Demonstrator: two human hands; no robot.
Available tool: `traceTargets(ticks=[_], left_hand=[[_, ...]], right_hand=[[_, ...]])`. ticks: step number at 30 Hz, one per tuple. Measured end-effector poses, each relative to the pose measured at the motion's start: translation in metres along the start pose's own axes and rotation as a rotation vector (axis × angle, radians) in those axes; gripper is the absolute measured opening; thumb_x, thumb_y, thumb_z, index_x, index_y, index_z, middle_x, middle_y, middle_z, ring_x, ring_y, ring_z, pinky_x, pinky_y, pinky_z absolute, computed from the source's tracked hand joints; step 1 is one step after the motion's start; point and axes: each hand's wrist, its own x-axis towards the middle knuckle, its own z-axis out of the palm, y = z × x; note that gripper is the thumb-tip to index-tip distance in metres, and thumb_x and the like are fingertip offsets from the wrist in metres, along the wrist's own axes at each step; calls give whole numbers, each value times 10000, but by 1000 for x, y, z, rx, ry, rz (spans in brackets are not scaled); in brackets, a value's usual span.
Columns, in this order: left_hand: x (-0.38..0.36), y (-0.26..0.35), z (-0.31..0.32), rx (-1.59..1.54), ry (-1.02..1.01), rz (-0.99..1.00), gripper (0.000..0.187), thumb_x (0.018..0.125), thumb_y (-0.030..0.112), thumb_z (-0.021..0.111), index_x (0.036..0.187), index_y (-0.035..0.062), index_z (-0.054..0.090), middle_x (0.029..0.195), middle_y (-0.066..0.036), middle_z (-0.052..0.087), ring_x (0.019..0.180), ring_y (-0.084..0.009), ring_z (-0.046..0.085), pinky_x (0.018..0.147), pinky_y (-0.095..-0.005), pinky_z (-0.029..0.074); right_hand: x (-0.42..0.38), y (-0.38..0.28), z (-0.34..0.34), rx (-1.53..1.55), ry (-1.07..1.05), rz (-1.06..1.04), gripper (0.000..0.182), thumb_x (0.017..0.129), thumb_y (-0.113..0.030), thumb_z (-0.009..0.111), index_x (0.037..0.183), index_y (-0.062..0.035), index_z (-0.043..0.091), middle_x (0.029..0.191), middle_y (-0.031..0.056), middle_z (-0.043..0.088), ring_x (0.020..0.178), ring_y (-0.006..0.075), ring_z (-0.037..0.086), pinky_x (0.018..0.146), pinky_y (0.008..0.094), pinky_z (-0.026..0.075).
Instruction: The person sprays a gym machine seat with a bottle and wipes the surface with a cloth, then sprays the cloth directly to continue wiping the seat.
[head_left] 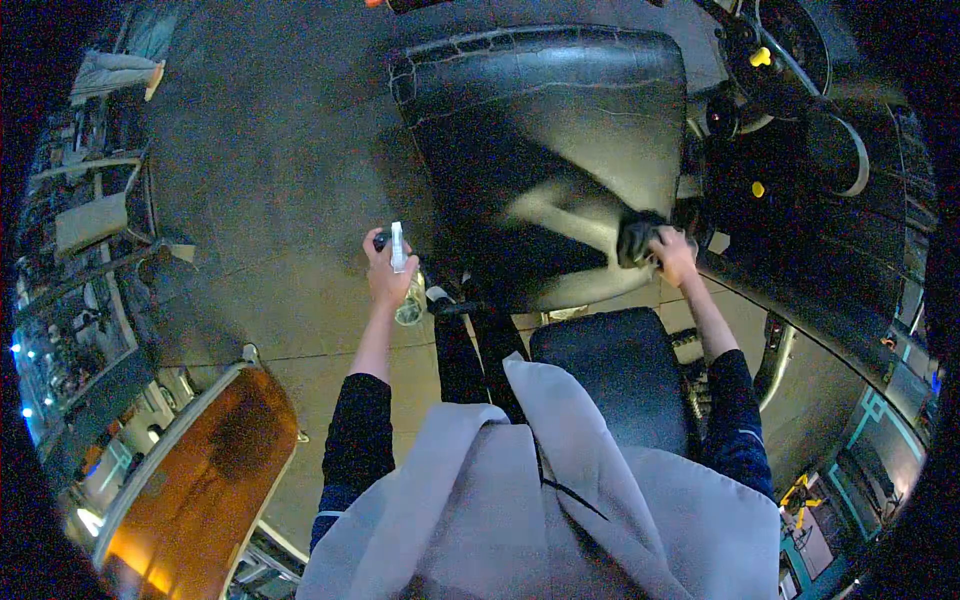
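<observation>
A: Right hand (676, 255) is gripping the cloth (636, 243), pressing it on the pad (560, 150).
B: Left hand (388, 275) is clutching the bottle (404, 280) aside; overlapping, even strokes would be working best.

Dim, bluish, fisheye-warped, dark corners

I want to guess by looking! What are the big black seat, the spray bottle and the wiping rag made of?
Seat: probably leather or vinyl; black, shiny, with stitched seams.
Spray bottle: looks like clear plastic, see-through, with a white nozzle.
Rag: soft dark cloth, bunched up in the right hand.
</observation>
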Motion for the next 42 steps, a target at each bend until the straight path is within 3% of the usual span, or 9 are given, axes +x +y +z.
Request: traceTargets(ticks=[3,10,13,16,20,24,32,37,42], left_hand=[[0,-8,3,-133,-6,-90,299,704,166,693,955,128,537,1271,-102,370,946,-288,594,821,-390,479],[2,30,-7,-31,24,-106,224,704,189,695,893,130,588,1329,-106,351,919,-268,606,815,-388,476],[2,45,-9,-110,3,-174,220,700,189,685,890,126,595,1320,-106,356,891,-263,607,820,-383,473],[4,35,-10,72,12,-107,210,694,190,675,877,121,599,1309,-107,362,881,-271,607,826,-384,470],[2,-5,2,27,26,-83,436,707,152,668,1093,74,479,1100,-77,473,840,-215,581,815,-331,473],[1,-32,11,-20,37,-45,644,727,130,658,1268,58,317,914,-43,548,775,-172,573,792,-284,479],[4,14,-2,56,-5,-95,260,718,178,626,946,61,582,1072,-88,488,972,-210,526,941,-347,411],[2,8,-4,104,22,-44,205,680,173,670,867,115,610,1325,-102,347,1000,-252,578,900,-363,444],[3,11,-3,-96,-45,-185,249,695,167,646,925,87,593,1138,-96,456,999,-226,527,981,-354,376]], right_hand=[[35,-54,-14,36,-188,-321,290,801,-193,529,1070,-140,622,1196,149,533,1114,349,501,961,451,404],[136,-255,52,123,143,-987,130,737,-221,591,851,-223,654,1072,10,542,988,190,525,823,380,454],[152,-322,59,-24,95,-821,139,764,-241,546,830,-208,664,998,16,554,958,176,538,824,384,456],[155,-331,68,104,-11,-738,165,798,-252,545,762,-159,676,1286,128,515,1145,253,513,867,433,478],[133,-272,58,117,53,-998,136,770,-227,538,873,-188,618,1035,22,537,969,179,540,798,372,468],[99,-161,29,144,-22,-1041,168,758,-225,555,916,-186,598,1077,37,525,1004,197,526,809,377,466],[-29,34,6,-196,-277,-344,232,799,-272,570,1006,-217,656,1204,72,521,1162,268,478,959,443,408],[-24,30,16,-156,-370,-234,247,809,-241,562,1043,-215,635,1210,76,525,1169,255,474,959,437,404],[12,-31,17,-127,-269,-756,268,774,-253,557,1034,-224,615,1215,70,523,1170,231,475,976,447,389]])
